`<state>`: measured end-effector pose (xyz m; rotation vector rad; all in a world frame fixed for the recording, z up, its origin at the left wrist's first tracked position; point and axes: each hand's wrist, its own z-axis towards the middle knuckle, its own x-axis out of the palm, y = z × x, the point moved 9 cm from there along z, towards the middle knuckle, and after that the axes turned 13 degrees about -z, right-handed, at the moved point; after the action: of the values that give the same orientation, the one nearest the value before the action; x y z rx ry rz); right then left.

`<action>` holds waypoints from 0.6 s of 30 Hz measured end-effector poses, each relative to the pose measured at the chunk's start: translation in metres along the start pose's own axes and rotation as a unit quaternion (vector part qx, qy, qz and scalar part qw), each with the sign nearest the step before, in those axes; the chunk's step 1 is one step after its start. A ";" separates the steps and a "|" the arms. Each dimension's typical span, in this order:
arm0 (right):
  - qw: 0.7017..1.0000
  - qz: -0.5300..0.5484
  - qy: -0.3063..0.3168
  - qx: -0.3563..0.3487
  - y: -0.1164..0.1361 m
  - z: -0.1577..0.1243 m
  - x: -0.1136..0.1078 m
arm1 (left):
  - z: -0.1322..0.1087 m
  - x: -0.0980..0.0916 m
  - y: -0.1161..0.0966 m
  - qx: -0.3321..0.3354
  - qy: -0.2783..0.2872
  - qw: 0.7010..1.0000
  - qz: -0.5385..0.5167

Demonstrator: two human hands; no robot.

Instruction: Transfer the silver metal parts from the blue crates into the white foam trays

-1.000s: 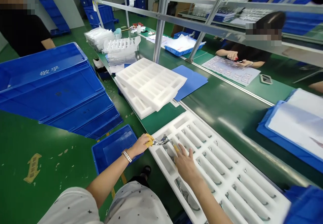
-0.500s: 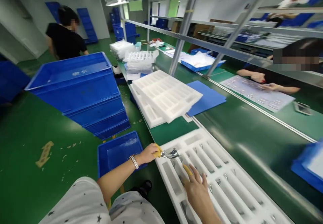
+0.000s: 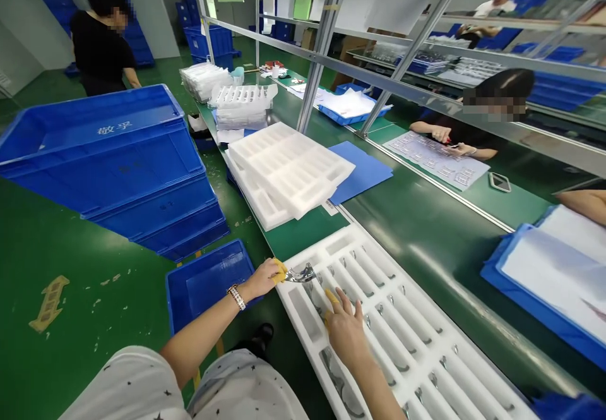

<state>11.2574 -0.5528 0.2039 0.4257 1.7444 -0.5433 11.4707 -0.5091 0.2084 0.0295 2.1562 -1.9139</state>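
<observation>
My left hand [image 3: 269, 275], with yellow covers on its fingertips, is closed on one end of a shiny curved metal lever [image 3: 303, 273]. The lever is held just above the near left corner of a white foam tray [image 3: 296, 257]. My right hand [image 3: 348, 328] rests over the tray's slots with its fingers apart, one in a yellow finger cover; its thumb side is partly hidden. Similar metal levers [image 3: 338, 382] lie in several slots, many showing only an end. A slot [image 3: 305, 316] at the tray's left edge has no lever in it.
More foam trays [image 3: 288, 167] are stacked farther along the green bench, on a blue sheet [image 3: 362, 170]. Blue crates [image 3: 156, 180] stand at the left, with a low blue bin [image 3: 208, 284] beside the bench. A metal frame post [image 3: 322, 47] rises mid-bench. Co-workers sit opposite and stand behind the crates.
The view has shifted right, so the scene sits farther left. My left hand still holds the lever over the tray; my right hand stays over the slots.
</observation>
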 end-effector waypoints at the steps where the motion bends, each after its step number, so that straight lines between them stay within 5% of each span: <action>1: 1.000 -0.004 0.018 0.001 0.003 0.003 -0.001 | 0.000 0.000 -0.001 0.004 0.005 1.000 0.010; 6: 0.999 -0.018 0.034 0.004 0.001 0.007 -0.024 | -0.006 0.003 -0.021 0.030 0.064 0.994 0.079; 10: 0.990 -0.006 -0.138 0.030 -0.019 -0.017 -0.090 | -0.010 0.005 -0.049 0.047 0.132 0.972 0.187; 13: 0.972 0.009 -0.236 -0.007 -0.011 -0.035 -0.129 | -0.007 0.016 -0.070 0.058 0.196 0.946 0.252; 18: 0.980 0.034 -0.193 -0.042 0.017 -0.043 -0.110 | 0.001 0.047 -0.079 0.086 0.286 0.917 0.266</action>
<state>11.2579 -0.5139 0.3167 0.2948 1.3692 -0.4665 11.4104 -0.5278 0.2760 1.2141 1.9653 -1.8835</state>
